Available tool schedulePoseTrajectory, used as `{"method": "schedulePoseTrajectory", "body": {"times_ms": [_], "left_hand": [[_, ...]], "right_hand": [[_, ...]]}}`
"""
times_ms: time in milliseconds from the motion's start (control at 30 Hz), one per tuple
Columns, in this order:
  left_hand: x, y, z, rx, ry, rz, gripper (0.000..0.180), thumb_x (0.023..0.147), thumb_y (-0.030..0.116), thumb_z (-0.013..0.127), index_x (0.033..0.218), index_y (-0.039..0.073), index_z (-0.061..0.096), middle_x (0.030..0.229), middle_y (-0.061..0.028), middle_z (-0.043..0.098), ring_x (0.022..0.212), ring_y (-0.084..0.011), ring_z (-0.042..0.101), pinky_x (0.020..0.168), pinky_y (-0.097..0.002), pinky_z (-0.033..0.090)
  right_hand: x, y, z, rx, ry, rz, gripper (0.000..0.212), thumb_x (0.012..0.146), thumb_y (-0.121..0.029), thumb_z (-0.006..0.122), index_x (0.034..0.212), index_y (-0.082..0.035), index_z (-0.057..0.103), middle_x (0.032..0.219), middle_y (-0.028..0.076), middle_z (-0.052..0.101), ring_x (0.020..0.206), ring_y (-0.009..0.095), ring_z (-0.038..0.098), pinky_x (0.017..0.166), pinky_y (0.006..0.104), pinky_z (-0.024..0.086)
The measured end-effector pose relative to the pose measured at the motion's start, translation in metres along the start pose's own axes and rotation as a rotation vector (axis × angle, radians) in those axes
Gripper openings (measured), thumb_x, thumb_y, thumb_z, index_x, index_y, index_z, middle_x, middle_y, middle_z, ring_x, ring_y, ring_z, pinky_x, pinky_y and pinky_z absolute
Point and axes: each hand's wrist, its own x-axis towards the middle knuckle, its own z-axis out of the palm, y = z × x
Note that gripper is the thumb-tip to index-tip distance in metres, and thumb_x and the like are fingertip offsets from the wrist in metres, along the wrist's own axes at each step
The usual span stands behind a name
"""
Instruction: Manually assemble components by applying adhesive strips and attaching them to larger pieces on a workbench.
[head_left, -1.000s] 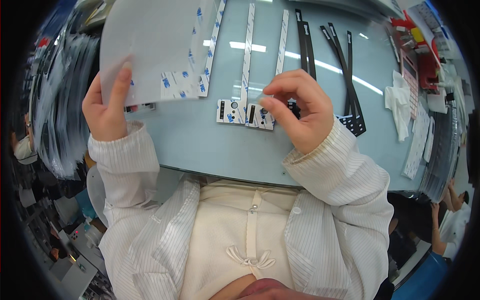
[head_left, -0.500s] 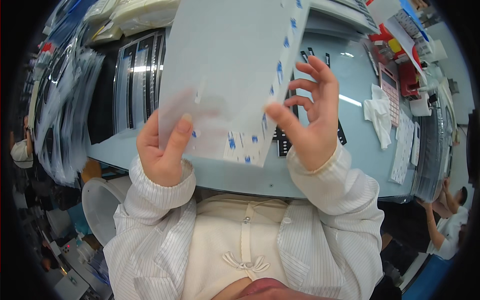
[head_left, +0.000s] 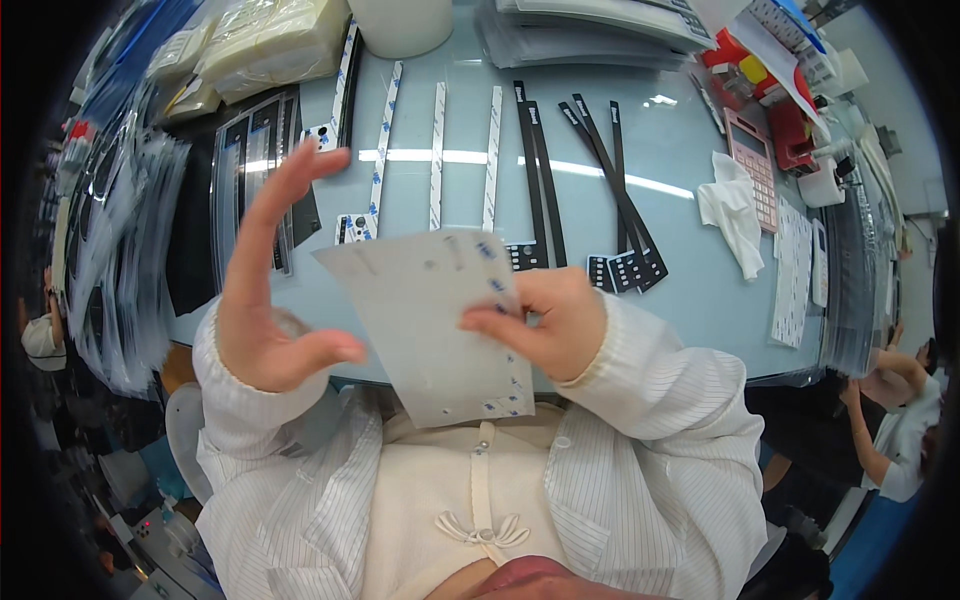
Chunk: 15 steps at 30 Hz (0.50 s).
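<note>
A pale translucent sheet (head_left: 430, 320) with blue-printed backing strips along its right and lower edges hangs tilted over the table's front edge. My right hand (head_left: 550, 318) pinches it near its right edge, thumb on top. To the left of the sheet, my left hand (head_left: 275, 290) is raised with fingers and thumb apart, holding nothing. Beyond the sheet lie narrow white strips with blue marks, one of them an L-shaped strip (head_left: 383, 150). Flat black strips (head_left: 540, 190) lie to their right, and crossed black strips (head_left: 625, 200) with small cutouts at their near ends lie farther right.
Wrapped cream stacks (head_left: 275, 50) and a white tub (head_left: 402, 25) stand at the back. Clear plastic sheets (head_left: 125, 260) hang at the left. A crumpled tissue (head_left: 735, 215) lies by a pink calculator (head_left: 752, 165). Another person (head_left: 890, 430) is at the far right.
The sheet has come down toward me and tilted, uncovering the strips on the table. My left hand has let go of it and opened; my right hand now grips its right edge.
</note>
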Motion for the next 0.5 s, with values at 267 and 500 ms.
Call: {"method": "schedulePoseTrajectory", "body": {"times_ms": [267,500], "left_hand": [[0.028,0.014,0.04,-0.015,-0.244,-0.062,0.059,0.075,-0.008,0.073,0.131,0.009,0.064,0.095,-0.0105,0.073,0.081,-0.0221,0.07,0.083,-0.0335,0.052],[0.038,0.014,0.046,0.026,-0.334,-0.044,0.056,0.075,-0.006,0.073,0.129,0.009,0.065,0.091,-0.0075,0.074,0.08,-0.0202,0.07,0.082,-0.0322,0.05]], "right_hand": [[-0.002,-0.012,0.004,-0.004,0.051,-0.085,0.018,0.084,-0.011,0.077,0.099,-0.001,0.074,0.075,0.009,0.07,0.057,0.015,0.062,0.058,0.0268,0.05],[-0.006,-0.006,-0.011,0.012,0.188,-0.186,0.01,0.085,-0.007,0.076,0.086,0.0,0.07,0.073,0.006,0.066,0.058,0.011,0.058,0.054,0.0231,0.045]]}}
